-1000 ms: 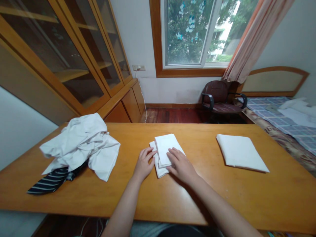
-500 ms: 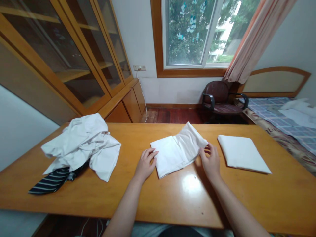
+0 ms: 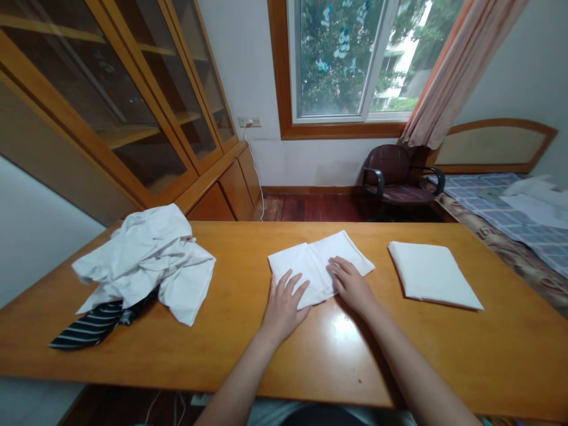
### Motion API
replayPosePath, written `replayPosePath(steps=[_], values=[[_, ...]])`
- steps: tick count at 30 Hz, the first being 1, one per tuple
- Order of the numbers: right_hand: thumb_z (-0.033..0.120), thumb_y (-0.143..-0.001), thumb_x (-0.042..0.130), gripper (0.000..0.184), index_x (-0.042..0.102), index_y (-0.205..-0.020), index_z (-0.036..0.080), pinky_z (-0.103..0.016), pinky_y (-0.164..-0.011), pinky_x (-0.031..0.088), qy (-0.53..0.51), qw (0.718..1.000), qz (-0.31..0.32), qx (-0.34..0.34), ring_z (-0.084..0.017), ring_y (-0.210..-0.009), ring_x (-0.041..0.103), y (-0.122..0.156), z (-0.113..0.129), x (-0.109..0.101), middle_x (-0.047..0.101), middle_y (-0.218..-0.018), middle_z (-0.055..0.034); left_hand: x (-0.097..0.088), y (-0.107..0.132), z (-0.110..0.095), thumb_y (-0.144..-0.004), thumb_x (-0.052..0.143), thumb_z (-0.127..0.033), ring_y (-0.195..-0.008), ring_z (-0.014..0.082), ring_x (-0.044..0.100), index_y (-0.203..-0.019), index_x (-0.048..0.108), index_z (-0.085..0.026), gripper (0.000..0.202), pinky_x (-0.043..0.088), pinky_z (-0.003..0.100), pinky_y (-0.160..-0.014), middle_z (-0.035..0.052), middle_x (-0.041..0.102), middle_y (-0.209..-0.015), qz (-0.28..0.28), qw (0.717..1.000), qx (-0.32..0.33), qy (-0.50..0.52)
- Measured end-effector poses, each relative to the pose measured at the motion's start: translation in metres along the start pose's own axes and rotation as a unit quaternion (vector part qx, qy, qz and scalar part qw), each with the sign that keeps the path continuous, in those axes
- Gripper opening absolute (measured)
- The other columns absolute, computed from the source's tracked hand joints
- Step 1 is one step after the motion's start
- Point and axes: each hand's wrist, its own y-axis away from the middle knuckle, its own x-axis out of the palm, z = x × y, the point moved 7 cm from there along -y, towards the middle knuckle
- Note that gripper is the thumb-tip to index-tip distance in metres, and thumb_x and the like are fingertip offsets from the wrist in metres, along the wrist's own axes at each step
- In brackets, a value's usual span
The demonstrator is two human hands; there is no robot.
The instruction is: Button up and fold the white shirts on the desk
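Note:
A small white cloth (image 3: pixel 313 263) lies unfolded flat on the wooden table (image 3: pixel 248 349), straight ahead of me. My left hand (image 3: pixel 284 302) rests on its near left part with fingers spread flat. My right hand (image 3: pixel 352 284) lies palm down on its middle, fingers stretched out. Neither hand grips anything. A neatly folded white cloth (image 3: pixel 432 275) sits to the right, apart from both hands.
A crumpled pile of white garments (image 3: pixel 148 260) lies at the table's left, over a dark striped tie (image 3: pixel 91 325). Beyond the table stand a glass-fronted wooden cabinet (image 3: pixel 128 100), a dark armchair (image 3: pixel 393 177) under the window, and a bed (image 3: pixel 510 219) at the right.
The white cloth was folded small a second ago; my right hand pulled its top flap open to the right, and both hands now lie flat on the spread cloth.

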Motion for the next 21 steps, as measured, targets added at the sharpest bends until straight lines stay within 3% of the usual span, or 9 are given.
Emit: replayPosePath(steps=[2,6,9,12,14,17,19,21], values=[[0.017,-0.095,0.046,0.035,0.066,-0.124,0.019,-0.049,-0.109,0.044,0.021,0.999,0.026,0.003,-0.027,-0.13,0.051,-0.003,0.003,0.012,0.06,-0.134,-0.0132,-0.002,0.0,0.009,-0.084,0.068,-0.024,-0.135,0.0332,0.043,-0.128,0.058,-0.028,0.045,0.029,0.064,-0.114,0.0086,0.06,-0.135,-0.013,1.0,-0.004,0.008],[0.021,-0.097,0.046,0.036,0.063,-0.129,0.019,-0.046,-0.104,0.047,0.092,0.994,0.045,0.03,-0.027,-0.127,0.054,0.004,0.005,0.017,0.059,-0.136,-0.0125,-0.016,0.001,0.042,-0.087,0.056,-0.013,-0.113,0.0252,0.06,-0.108,0.066,-0.022,0.025,0.049,0.044,-0.1,0.0073,0.07,-0.11,-0.067,0.996,-0.045,0.04],[0.023,-0.098,0.046,0.035,0.061,-0.13,0.021,-0.045,-0.1,0.048,0.138,0.988,0.057,0.044,-0.027,-0.124,0.056,0.014,0.01,0.012,0.059,-0.136,-0.0115,-0.032,0.007,0.08,-0.087,0.053,-0.017,-0.089,0.022,0.064,-0.093,0.065,-0.02,0.014,0.053,0.036,-0.082,0.0063,0.069,-0.093,-0.121,0.98,-0.153,0.049],[0.025,-0.099,0.046,0.033,0.061,-0.128,0.021,-0.043,-0.096,0.049,0.167,0.982,0.065,0.055,-0.027,-0.119,0.057,0.022,0.016,0.004,0.061,-0.132,-0.0117,-0.05,0.025,0.119,-0.086,0.057,-0.028,-0.073,0.0203,0.06,-0.077,0.058,-0.019,0.012,0.053,0.034,-0.071,0.0039,0.06,-0.077,-0.198,0.936,-0.286,0.053],[0.026,-0.099,0.047,0.032,0.062,-0.126,0.022,-0.042,-0.093,0.049,0.175,0.98,0.07,0.058,-0.027,-0.115,0.058,0.027,0.019,-0.001,0.063,-0.127,-0.0118,-0.064,0.043,0.137,-0.082,0.061,-0.031,-0.079,0.0206,0.061,-0.089,0.056,-0.018,0.015,0.054,0.033,-0.071,0.0062,0.06,-0.089,-0.286,0.896,-0.331,0.077],[0.03,-0.097,0.052,0.029,0.063,-0.122,0.022,-0.043,-0.09,0.049,0.173,0.98,0.085,0.05,-0.028,-0.109,0.059,0.031,0.021,-0.008,0.064,-0.122,-0.0112,-0.085,0.064,0.145,-0.078,0.064,-0.026,-0.101,0.0228,0.06,-0.116,0.049,-0.016,0.042,0.056,0.036,-0.079,0.0143,0.053,-0.118,-0.397,0.857,-0.319,0.076],[0.034,-0.094,0.057,0.03,0.063,-0.121,0.022,-0.045,-0.09,0.049,0.166,0.981,0.093,0.037,-0.029,-0.107,0.059,0.032,0.021,-0.011,0.064,-0.121,-0.011,-0.094,0.066,0.14,-0.079,0.064,-0.023,-0.109,0.0256,0.056,-0.117,0.052,-0.015,0.04,0.053,0.042,-0.09,0.015,0.053,-0.119,-0.387,0.876,-0.286,0.013],[0.037,-0.091,0.063,0.034,0.063,-0.121,0.022,-0.047,-0.094,0.048,0.156,0.983,0.093,0.014,-0.03,-0.109,0.059,0.031,0.021,-0.013,0.064,-0.122,-0.0115,-0.091,0.055,0.132,-0.083,0.061,-0.022,-0.111,0.0272,0.056,-0.108,0.059,-0.017,0.025,0.047,0.048,-0.1,0.0127,0.058,-0.111,-0.308,0.922,-0.232,-0.041]])
